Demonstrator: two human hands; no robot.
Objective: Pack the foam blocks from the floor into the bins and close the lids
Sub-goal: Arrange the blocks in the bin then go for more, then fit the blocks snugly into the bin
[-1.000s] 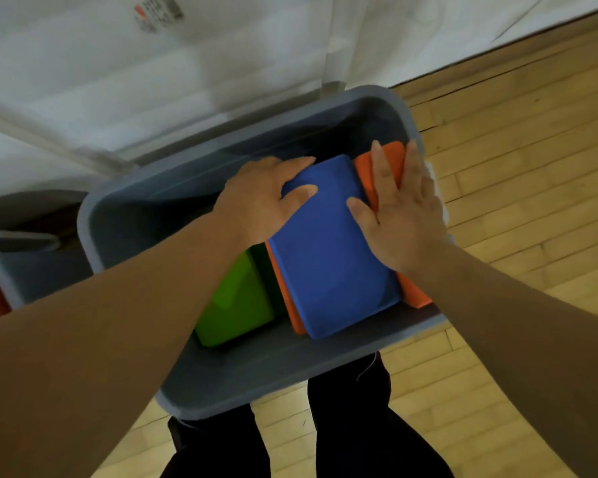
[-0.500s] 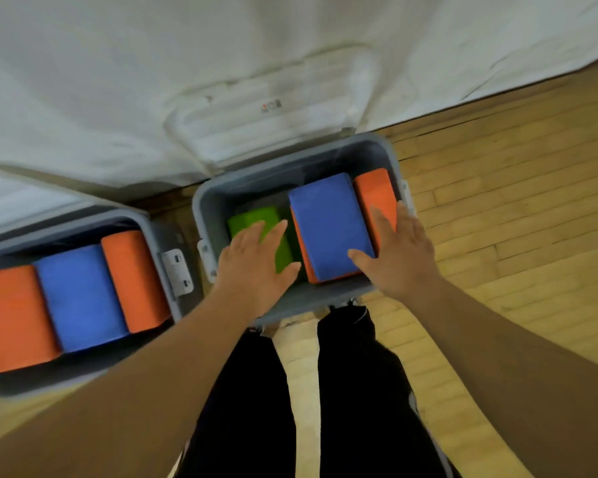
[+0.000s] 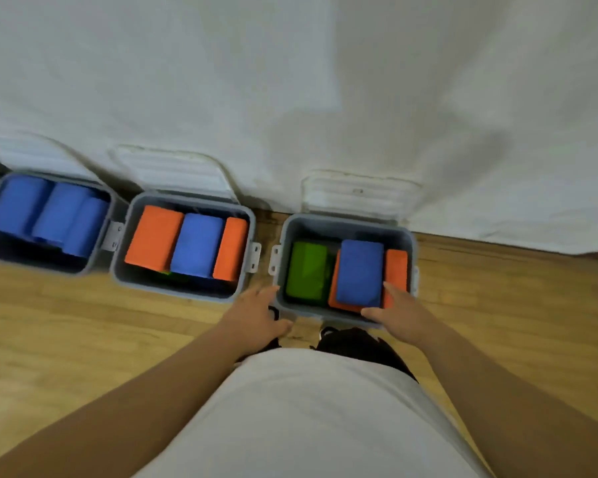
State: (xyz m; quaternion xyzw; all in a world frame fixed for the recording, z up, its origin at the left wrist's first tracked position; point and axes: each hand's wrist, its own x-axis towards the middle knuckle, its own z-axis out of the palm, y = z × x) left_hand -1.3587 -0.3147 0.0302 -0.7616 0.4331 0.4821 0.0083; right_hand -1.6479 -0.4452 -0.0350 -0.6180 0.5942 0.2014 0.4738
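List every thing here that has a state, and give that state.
Left bin: loaded, uncovered.
Middle bin: loaded, uncovered.
Right bin: loaded, uncovered.
Left lid: open.
Middle lid: open.
Right lid: open.
Left hand: open, holds nothing.
Right hand: open, holds nothing.

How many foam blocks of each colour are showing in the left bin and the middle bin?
Blue blocks: 4, three (blurred) in the left bin, one in the middle bin
Orange blocks: 2, both in the middle bin
Green block: 1, only a sliver underneath
Total: 7
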